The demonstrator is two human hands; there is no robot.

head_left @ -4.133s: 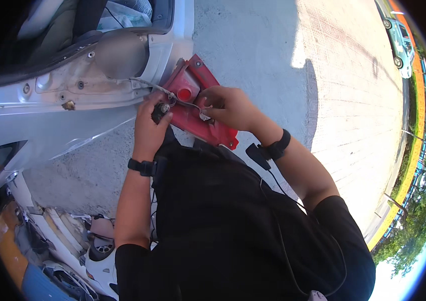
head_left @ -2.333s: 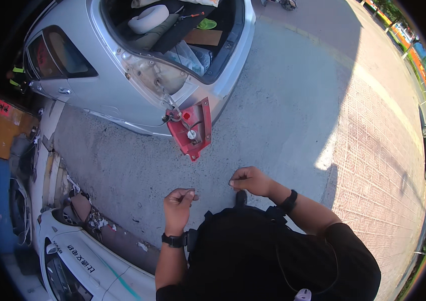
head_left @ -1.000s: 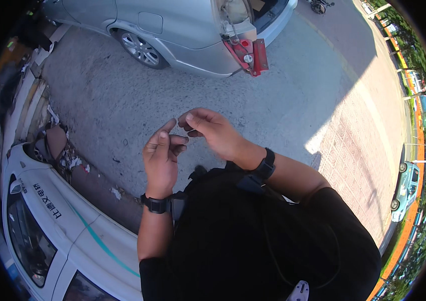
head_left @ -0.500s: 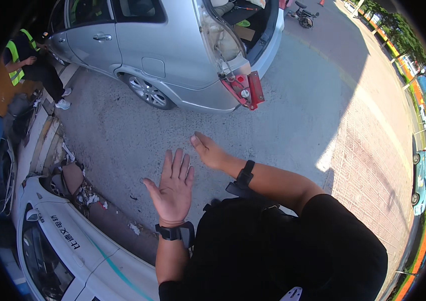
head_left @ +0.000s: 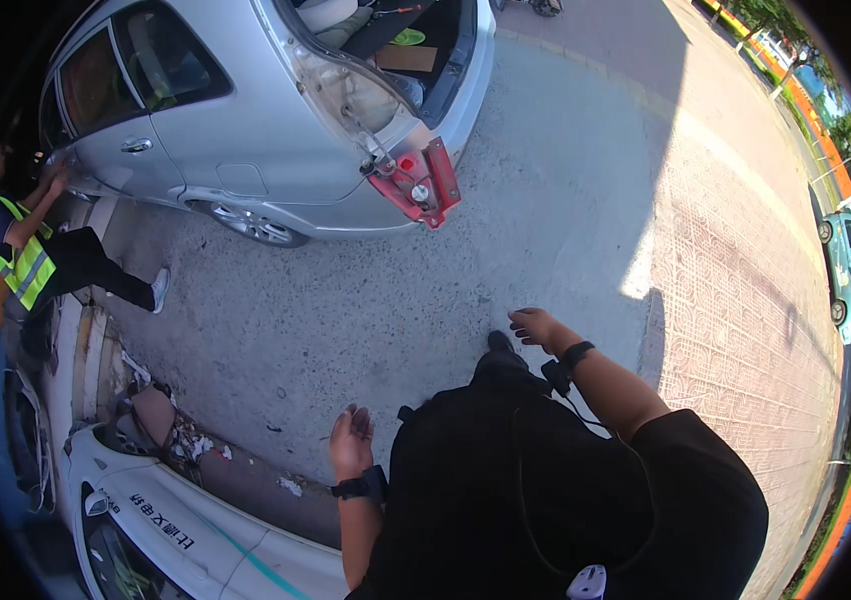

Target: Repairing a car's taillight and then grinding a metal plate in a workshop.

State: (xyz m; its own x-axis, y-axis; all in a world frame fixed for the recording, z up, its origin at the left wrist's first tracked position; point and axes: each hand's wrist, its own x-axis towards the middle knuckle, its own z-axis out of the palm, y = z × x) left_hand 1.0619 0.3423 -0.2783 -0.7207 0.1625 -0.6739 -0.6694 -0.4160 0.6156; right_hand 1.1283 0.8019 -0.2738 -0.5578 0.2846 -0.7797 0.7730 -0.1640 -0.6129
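My left hand (head_left: 351, 440) is low in the middle, fingers loosely curled and apart, with nothing visible in it. My right hand (head_left: 535, 326) is to the right and higher, its fingers loose and apparently empty. Ahead of both, a red tail light housing (head_left: 425, 178) hangs on wiring at the rear corner of a silver car (head_left: 215, 150). That car's tailgate opening shows a cluttered boot (head_left: 405, 58) with cardboard and a green item. Neither hand touches anything.
At the left, a person in a yellow vest (head_left: 20, 250) reaches to the silver car's side. A white car (head_left: 195, 530) and debris (head_left: 185, 440) line the lower left. Concrete (head_left: 315, 300) meets sunlit paving (head_left: 725, 320); a teal car (head_left: 843, 270) stands far right.
My hands left the tail light housing and came together briefly; the left then spread palm-up. Now both are lower and farther apart, relaxed. The view has shifted, showing more of the other person.
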